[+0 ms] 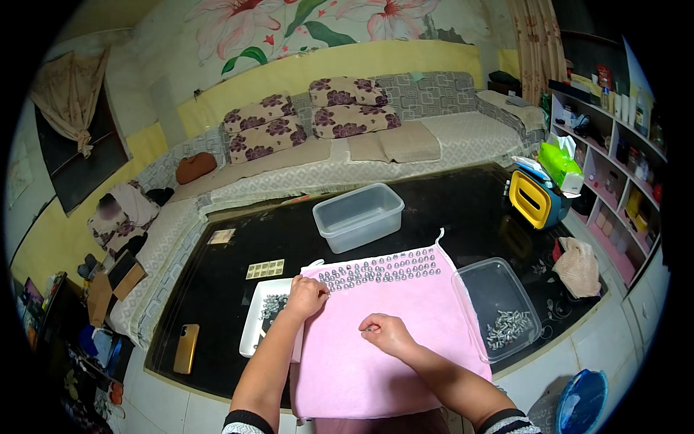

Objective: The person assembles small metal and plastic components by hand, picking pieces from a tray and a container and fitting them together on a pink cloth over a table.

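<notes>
A pink cloth lies before me, with several rows of small silvery metal pieces set out along its far part. My left hand is closed at the left end of the nearest row, its fingertips down by the cloth; what they pinch is hidden. Over the middle of the cloth, my right hand pinches a small metal piece, barely visible at the fingertips. Left of the cloth, partly behind my left forearm, a white tray holds loose small metal parts. A clear plastic lid at the right bears a pile of silvery metal parts.
An open clear plastic box stands beyond the cloth on the black table. A gold phone and a beige sheet of squares lie left. At right are a yellow-fronted box, a crumpled cloth and a blue bin.
</notes>
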Action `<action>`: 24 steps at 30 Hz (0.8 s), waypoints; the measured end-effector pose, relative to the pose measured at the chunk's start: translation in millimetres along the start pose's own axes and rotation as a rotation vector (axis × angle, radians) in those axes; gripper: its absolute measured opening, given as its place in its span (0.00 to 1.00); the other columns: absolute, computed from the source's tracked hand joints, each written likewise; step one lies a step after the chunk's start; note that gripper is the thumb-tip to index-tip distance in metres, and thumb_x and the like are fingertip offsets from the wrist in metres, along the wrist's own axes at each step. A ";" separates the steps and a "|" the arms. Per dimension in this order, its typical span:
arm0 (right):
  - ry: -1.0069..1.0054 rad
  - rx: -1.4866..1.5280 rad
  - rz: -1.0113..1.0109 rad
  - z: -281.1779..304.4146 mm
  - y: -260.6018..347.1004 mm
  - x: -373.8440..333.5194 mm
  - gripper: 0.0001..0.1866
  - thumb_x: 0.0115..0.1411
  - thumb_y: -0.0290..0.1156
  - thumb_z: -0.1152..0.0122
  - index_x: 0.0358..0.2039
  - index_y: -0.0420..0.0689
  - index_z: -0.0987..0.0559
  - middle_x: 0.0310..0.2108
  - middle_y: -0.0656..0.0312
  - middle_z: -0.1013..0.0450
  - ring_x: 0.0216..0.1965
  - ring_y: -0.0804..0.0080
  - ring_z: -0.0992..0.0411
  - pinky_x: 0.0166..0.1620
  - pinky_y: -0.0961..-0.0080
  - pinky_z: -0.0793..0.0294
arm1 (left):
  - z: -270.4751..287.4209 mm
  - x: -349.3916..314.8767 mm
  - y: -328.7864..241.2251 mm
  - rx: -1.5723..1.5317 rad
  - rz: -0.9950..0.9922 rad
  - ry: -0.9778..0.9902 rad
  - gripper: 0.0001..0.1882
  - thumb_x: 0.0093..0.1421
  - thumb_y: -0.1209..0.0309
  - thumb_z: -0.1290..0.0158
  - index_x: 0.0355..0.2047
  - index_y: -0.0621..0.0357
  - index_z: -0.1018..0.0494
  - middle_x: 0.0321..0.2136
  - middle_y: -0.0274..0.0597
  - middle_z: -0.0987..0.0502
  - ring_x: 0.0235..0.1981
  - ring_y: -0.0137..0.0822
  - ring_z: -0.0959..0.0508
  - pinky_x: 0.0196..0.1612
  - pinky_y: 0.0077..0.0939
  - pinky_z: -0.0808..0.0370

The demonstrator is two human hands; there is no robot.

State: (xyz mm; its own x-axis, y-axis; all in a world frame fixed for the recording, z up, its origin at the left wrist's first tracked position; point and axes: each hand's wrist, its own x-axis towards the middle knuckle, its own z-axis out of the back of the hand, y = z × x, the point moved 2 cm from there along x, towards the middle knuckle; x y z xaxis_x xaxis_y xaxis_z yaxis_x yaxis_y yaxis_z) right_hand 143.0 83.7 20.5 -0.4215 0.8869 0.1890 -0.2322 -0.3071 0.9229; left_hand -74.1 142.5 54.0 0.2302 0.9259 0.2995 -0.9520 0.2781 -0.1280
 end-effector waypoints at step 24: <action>0.027 0.716 -0.286 16.1 -11.9 13.8 0.10 0.56 0.33 0.47 0.29 0.38 0.31 0.24 0.58 0.28 0.20 0.78 0.31 0.23 0.84 0.31 | 19.3 -47.2 -94.4 -0.941 0.181 0.117 0.14 0.48 0.74 0.42 0.36 0.62 0.26 0.30 0.37 0.27 0.31 0.23 0.27 0.35 0.14 0.29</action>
State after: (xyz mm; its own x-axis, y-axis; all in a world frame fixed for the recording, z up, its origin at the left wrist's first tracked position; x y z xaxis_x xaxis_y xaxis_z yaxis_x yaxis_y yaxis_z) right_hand 154.0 105.2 17.5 -0.4536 0.8867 -0.0892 0.2850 0.2392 0.9282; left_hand 1.0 67.7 70.2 0.1628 0.9804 0.1111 -0.4350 0.1724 -0.8838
